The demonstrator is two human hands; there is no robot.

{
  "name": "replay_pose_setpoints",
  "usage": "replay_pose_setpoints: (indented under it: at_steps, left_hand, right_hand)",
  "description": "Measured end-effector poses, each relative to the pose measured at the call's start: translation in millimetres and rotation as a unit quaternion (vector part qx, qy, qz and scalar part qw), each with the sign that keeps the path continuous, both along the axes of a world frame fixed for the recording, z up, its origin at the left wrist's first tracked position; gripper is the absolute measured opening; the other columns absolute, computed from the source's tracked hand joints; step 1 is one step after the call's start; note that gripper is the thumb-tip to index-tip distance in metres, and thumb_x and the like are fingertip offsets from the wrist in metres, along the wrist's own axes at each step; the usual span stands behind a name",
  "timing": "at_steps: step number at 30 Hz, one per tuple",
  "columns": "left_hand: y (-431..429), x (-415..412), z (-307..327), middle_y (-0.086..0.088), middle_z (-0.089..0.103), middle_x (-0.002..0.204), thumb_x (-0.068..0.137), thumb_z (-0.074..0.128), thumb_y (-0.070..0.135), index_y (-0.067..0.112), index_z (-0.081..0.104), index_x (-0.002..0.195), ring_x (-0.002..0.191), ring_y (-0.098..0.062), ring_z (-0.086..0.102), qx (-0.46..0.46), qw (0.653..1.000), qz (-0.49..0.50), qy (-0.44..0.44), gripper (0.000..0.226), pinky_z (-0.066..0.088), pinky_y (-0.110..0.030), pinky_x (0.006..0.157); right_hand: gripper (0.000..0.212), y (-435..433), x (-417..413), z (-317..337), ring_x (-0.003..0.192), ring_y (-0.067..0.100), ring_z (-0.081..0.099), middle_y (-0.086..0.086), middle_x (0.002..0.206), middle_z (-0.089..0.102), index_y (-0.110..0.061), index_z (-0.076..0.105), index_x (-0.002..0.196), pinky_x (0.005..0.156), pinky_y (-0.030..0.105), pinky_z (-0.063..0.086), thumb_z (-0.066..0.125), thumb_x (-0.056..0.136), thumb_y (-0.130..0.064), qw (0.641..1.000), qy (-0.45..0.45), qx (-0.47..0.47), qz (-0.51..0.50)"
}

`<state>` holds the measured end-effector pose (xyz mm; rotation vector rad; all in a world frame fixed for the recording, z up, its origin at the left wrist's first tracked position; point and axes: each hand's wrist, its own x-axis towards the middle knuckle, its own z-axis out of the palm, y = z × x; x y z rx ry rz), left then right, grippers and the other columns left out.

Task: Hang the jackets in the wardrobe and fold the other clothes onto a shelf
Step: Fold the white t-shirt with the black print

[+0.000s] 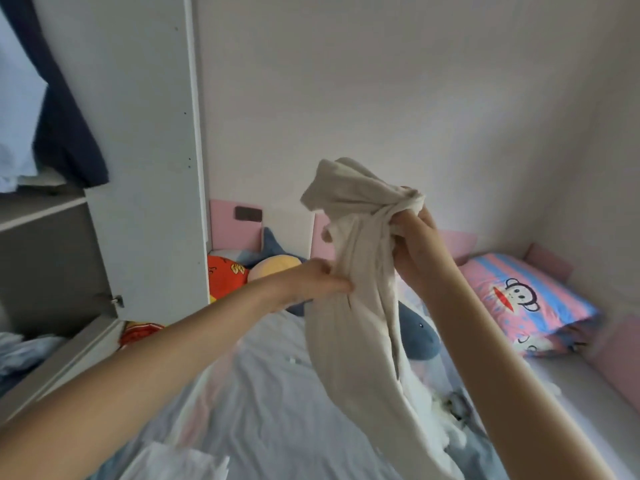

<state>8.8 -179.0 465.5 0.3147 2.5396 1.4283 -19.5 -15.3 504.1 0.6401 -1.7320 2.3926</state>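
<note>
Already a dark jacket [69,140] hangs in the wardrobe [149,168]. Over the bed [270,393], the right hand [415,237] grips the bunched top of a cream cloth [353,306] and the left hand [318,282] pinches its side; it is not folded yet

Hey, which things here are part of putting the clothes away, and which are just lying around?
Part of the job:
cream garment, gripped by the left hand and right hand
wardrobe
shelf
navy garment hanging inside

Just lying about:
shark plush
monkey-print pillow
orange cushion
</note>
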Motion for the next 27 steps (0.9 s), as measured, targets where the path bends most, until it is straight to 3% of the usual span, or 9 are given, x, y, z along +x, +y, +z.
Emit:
replay_pose_setpoints:
  at_steps: [2, 4, 7, 11, 13, 16, 18, 22, 27]
  left_hand:
    - [-1, 0, 1, 0.003, 0.068, 0.098, 0.080, 0.057, 0.034, 0.016, 0.061, 0.115, 0.098, -0.017, 0.064, 0.019, 1.000, 0.005, 0.013, 0.040, 0.050, -0.029, 0.088]
    - [-4, 1, 5, 0.004, 0.065, 0.091, 0.092, 0.050, 0.020, 0.017, 0.061, 0.108, 0.090, -0.014, 0.061, 0.061, 0.996, 0.027, 0.062, 0.020, 0.048, -0.018, 0.073]
    - [-10, 1, 17, -0.001, 0.061, 0.092, 0.094, 0.048, 0.009, 0.018, 0.058, 0.103, 0.087, -0.014, 0.057, 0.141, 0.978, 0.059, 0.139, 0.016, 0.044, -0.022, 0.074]
    - [-22, -6, 28, 0.001, 0.056, 0.091, 0.093, 0.049, 0.004, 0.014, 0.054, 0.100, 0.088, -0.012, 0.051, 0.194, 0.954, 0.086, 0.212, 0.014, 0.039, -0.023, 0.078]
    - [-22, -5, 34, 0.007, 0.060, 0.095, 0.094, 0.049, 0.008, 0.019, 0.059, 0.103, 0.089, -0.005, 0.054, 0.198, 0.953, 0.073, 0.218, 0.017, 0.040, -0.017, 0.079]
    - [-17, 1, 40, 0.011, 0.064, 0.093, 0.095, 0.050, 0.007, 0.021, 0.065, 0.098, 0.087, 0.006, 0.057, 0.180, 0.954, 0.030, 0.237, 0.021, 0.041, -0.007, 0.078]
    - [-15, 6, 42, 0.012, 0.066, 0.092, 0.093, 0.050, 0.005, 0.022, 0.066, 0.094, 0.088, 0.006, 0.059, 0.164, 0.954, 0.017, 0.250, 0.023, 0.042, -0.006, 0.080]
    - [-26, 8, 48, 0.002, 0.067, 0.090, 0.090, 0.053, 0.001, 0.007, 0.067, 0.094, 0.082, 0.002, 0.059, 0.100, 0.943, 0.025, 0.315, 0.015, 0.043, -0.007, 0.075]
    - [-66, 7, 53, 0.000, 0.058, 0.069, 0.089, 0.062, 0.010, 0.013, 0.054, 0.083, 0.057, -0.003, 0.044, 0.001, 0.944, 0.021, 0.330, 0.011, 0.034, -0.016, 0.055]
  right_hand:
    - [0.033, 11, -6, 4, 0.077, 0.022, 0.047, 0.012, 0.085, 0.052, -0.003, 0.053, 0.104, 0.068, 0.031, 0.039, 0.047, 0.071, -0.007, 0.998, 0.010, 0.000, -0.068]
    - [0.026, 26, -11, 5, 0.072, 0.015, 0.051, 0.004, 0.078, 0.055, -0.012, 0.056, 0.089, 0.064, 0.028, 0.043, 0.048, 0.064, -0.009, 0.986, 0.009, 0.022, -0.167]
    - [0.033, 47, -19, 2, 0.077, 0.020, 0.054, 0.002, 0.080, 0.057, -0.018, 0.056, 0.085, 0.068, 0.029, 0.044, 0.043, 0.056, -0.011, 0.949, 0.005, 0.098, -0.299]
    - [0.040, 47, -16, 3, 0.112, 0.023, 0.042, 0.006, 0.116, 0.041, -0.020, 0.060, 0.099, 0.100, 0.021, 0.032, 0.042, 0.065, -0.016, 0.883, 0.018, 0.263, -0.389]
    - [0.045, 36, -11, 5, 0.115, 0.014, 0.033, 0.000, 0.125, 0.034, -0.025, 0.058, 0.111, 0.097, 0.005, 0.022, 0.055, 0.066, -0.028, 0.890, 0.105, 0.303, -0.324]
    - [0.065, 10, -1, 8, 0.120, 0.012, 0.048, -0.013, 0.128, 0.045, -0.035, 0.041, 0.127, 0.100, 0.019, 0.038, 0.078, 0.074, -0.035, 0.925, 0.130, 0.355, -0.025]
    - [0.064, -10, 6, 4, 0.112, 0.009, 0.058, -0.008, 0.121, 0.057, -0.029, 0.043, 0.131, 0.092, 0.024, 0.049, 0.076, 0.076, -0.022, 0.905, 0.123, 0.398, 0.088]
    - [0.028, -27, 9, -2, 0.092, 0.018, 0.066, 0.010, 0.102, 0.068, -0.018, 0.062, 0.111, 0.085, 0.038, 0.054, 0.070, 0.085, -0.017, 0.894, 0.092, 0.433, 0.068]
    - [0.020, -18, -2, 2, 0.060, 0.001, 0.046, -0.006, 0.068, 0.053, -0.021, 0.055, 0.080, 0.057, 0.018, 0.039, 0.072, 0.082, -0.009, 0.890, 0.177, 0.421, 0.014]
